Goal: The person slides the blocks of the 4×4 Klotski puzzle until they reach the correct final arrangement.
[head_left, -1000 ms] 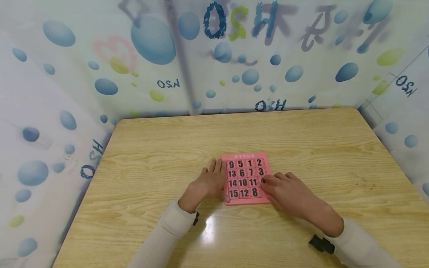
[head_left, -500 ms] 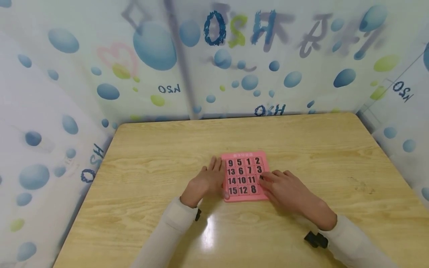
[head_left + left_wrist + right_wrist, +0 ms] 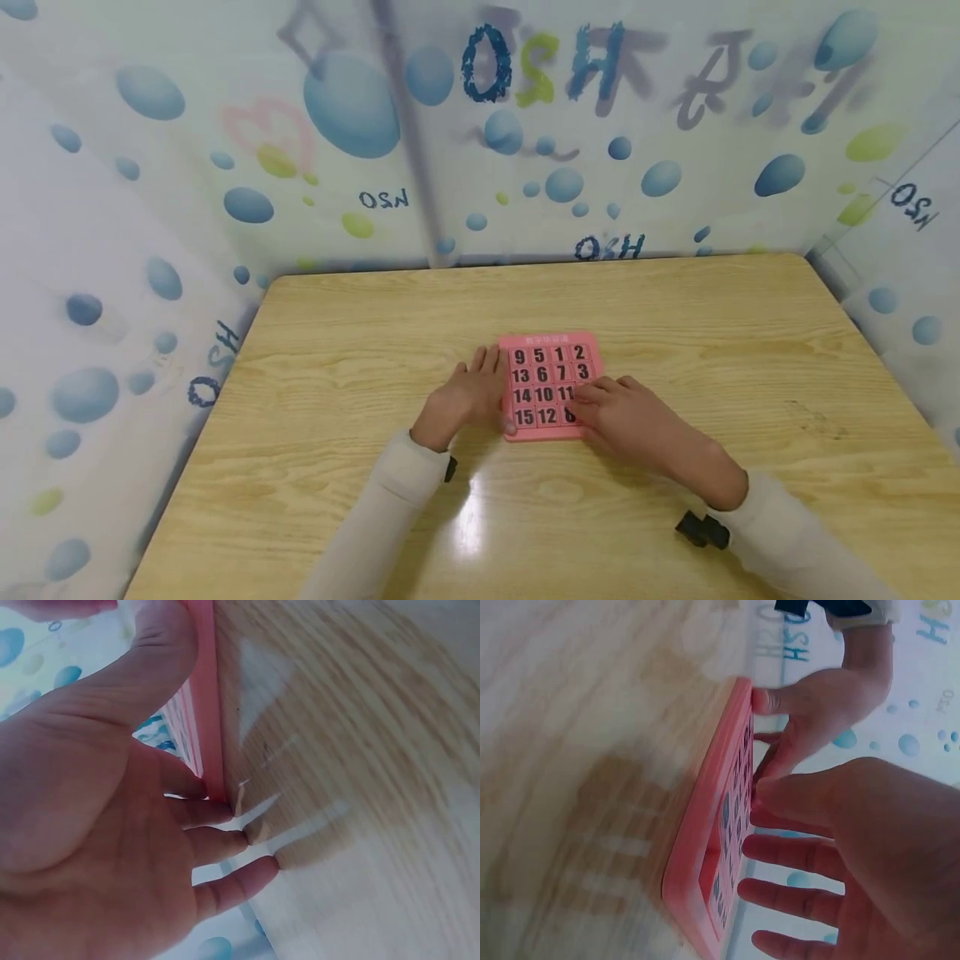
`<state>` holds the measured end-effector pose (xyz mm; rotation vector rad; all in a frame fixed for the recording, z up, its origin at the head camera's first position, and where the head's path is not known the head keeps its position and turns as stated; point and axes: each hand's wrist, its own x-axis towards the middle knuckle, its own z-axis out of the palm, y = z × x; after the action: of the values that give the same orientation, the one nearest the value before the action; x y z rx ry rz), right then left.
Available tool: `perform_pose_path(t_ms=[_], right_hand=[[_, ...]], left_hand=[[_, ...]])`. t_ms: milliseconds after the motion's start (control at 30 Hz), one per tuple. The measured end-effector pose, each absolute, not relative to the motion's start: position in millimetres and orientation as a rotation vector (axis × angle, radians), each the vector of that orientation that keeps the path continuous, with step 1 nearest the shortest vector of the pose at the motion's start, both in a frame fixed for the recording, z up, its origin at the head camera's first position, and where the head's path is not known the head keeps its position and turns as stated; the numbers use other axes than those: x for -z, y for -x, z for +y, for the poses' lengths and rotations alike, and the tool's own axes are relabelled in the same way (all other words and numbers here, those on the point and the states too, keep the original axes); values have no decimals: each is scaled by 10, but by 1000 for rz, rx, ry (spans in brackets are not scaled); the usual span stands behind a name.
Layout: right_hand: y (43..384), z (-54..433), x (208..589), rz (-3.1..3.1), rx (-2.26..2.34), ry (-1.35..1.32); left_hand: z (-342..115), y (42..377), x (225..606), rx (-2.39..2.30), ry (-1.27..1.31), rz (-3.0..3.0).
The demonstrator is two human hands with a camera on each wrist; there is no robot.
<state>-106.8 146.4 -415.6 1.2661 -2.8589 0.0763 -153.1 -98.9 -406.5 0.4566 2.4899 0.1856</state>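
Note:
A pink number sliding puzzle (image 3: pixel 551 340) lies flat on the wooden table in the head view, with black numbers on its tiles. My left hand (image 3: pixel 480 393) rests along its left side, fingers extended and thumb at the near left corner. In the left wrist view, the fingers of that left hand (image 3: pixel 97 802) reach down to the table beside the pink frame. My right hand (image 3: pixel 630 421) lies over the lower right tiles, its fingertips at the tiles and partly hiding the 8. From the right wrist view, an uncovered gap (image 3: pixel 711 866) shows near one corner of the puzzle.
The wooden table (image 3: pixel 360 350) stretches around the puzzle on all sides. Behind it and at both sides hang pale sheets (image 3: pixel 480 175) printed with blue and green drops. A black wrist device (image 3: pixel 702 530) sits at my right sleeve.
My right fingertips have shifted left across the tiles, so the 4 is now hidden and the 8 partly covered. My left hand stays at the puzzle's left edge. The head view has tilted slightly.

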Motion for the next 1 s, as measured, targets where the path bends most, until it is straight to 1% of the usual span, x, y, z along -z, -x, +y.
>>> perform_pose_path(t_ms=[133,500,1000], right_hand=[[1003,1429,4144,-2877,-111,-1324],[968,1539,4204,-2904,-113,-1270],[951,1664,4138,-2881,-66,-1235]], left_hand=[[-968,1537,4079,-183,-448,2494],[-959,1528,4073,-213,-422,2493],[-991,1517,4100,-222,-429,2502]])
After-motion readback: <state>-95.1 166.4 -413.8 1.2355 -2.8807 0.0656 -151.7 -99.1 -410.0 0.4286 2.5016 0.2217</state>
